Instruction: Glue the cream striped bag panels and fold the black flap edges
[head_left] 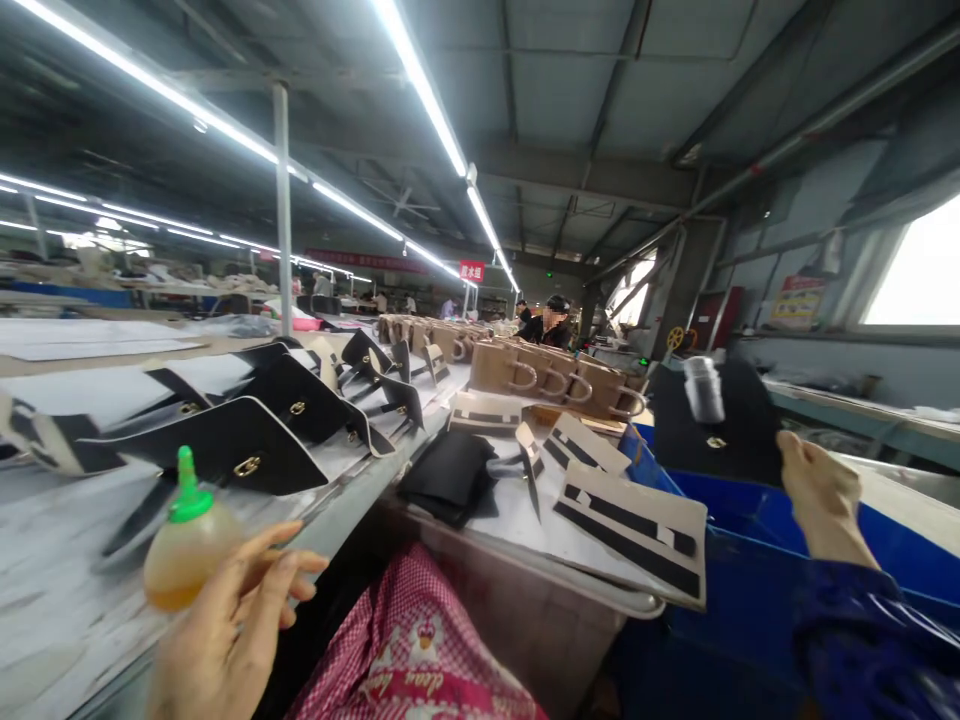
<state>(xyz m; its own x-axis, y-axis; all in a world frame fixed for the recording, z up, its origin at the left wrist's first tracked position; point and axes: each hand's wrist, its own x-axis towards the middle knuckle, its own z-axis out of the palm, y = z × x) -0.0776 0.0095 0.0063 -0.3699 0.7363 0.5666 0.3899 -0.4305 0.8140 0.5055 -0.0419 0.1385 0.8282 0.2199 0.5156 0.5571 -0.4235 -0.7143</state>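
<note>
My right hand (821, 490) grips the edge of a black leather-like flap (720, 425) with a small gold clasp, raised above a blue bin. A silvery cylinder (703, 390), blurred, shows against the flap; whether it touches it I cannot tell. My left hand (236, 620) has its fingers stretched out and apart, holding nothing. Beside it on the worktable stands a squeeze bottle (184, 560) with a green nozzle and amber liquid. Behind the bottle lie several black flaps (217, 450) with gold clasps and pale edges.
Beige panels (634, 520) with black strips and folded black pieces (450, 475) lie on a board over a bin in front. The blue bin (735, 580) stands at right. Rows of brown bags (551, 375) with handles extend back towards a person (544, 328). A post (282, 210) rises at left.
</note>
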